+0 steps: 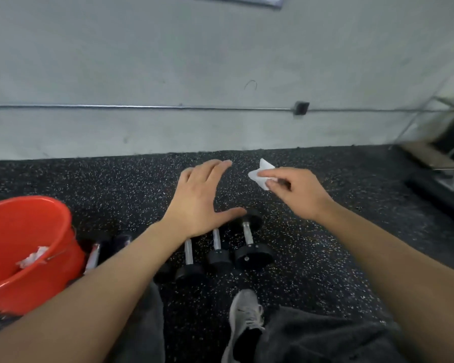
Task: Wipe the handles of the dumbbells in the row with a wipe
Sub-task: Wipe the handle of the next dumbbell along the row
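Observation:
Several black dumbbells with metal handles lie side by side in a row on the speckled floor; the rightmost dumbbell (pixel 247 233) is the largest, and two neighbours (pixel 216 242) (pixel 188 251) lie to its left. More dumbbells (pixel 93 254) further left are partly hidden by my left forearm and the bucket. My left hand (pixel 199 200) hovers above the row with fingers spread, holding nothing. My right hand (pixel 296 191) is raised to the right of the row and pinches a small white wipe (pixel 260 174) between thumb and fingers.
An orange bucket (pixel 50 265) with a crumpled white wipe (pixel 33 256) inside stands at the left, next to the row. A grey wall with a conduit (pixel 168 107) rises behind. A metal rack (pixel 446 142) stands at far right. My grey shoe (pixel 245 313) is below the dumbbells.

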{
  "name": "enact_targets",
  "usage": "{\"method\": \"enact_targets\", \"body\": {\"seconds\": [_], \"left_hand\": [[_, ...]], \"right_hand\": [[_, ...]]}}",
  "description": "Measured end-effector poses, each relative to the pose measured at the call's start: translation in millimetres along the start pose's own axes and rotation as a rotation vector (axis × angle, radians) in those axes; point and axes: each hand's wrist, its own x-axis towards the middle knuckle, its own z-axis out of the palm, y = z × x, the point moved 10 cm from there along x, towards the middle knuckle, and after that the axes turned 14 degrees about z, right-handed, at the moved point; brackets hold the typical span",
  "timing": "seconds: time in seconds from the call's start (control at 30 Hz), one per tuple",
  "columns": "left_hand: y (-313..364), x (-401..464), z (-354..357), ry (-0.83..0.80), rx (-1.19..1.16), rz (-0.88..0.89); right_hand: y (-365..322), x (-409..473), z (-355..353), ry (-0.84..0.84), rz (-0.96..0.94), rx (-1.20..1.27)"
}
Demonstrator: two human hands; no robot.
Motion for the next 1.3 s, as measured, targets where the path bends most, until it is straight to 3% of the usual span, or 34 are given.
{"method": "enact_targets", "body": {"seconds": [0.23,0.5,0.73,0.9,1.13,1.3], "left_hand": [[-56.3,10.3,73.3,-0.116,0.045,-0.060],[-149.2,-6.3,162.4,-0.176,0.010,-0.266],[-153.7,-45.2,172.8,-0.145,0.009,-0.460],[-133.0,-70.3,192.4,-0.127,0.019,-0.575],[-114.9,-90.4,247.8,-0.169,-0.007,-0.570],[-130.0,-117.5,297.1,-0.269,-0.017,-0.603]], "right_hand": [[8.7,83.8,63.0,-0.017,-0.068,0.053],[41.7,182.6,176.9,-0.273,-0.221,-0.121],[72.3,160.8,179.2,-0.483,-0.257,-0.223],[89.6,161.4,170.8,-0.507,-0.317,-0.246],[141.3,164.9,189.3,-0.460,-0.273,-0.078],[204.9,174.9,246.6,-0.573,-0.194,-0.095]]}}
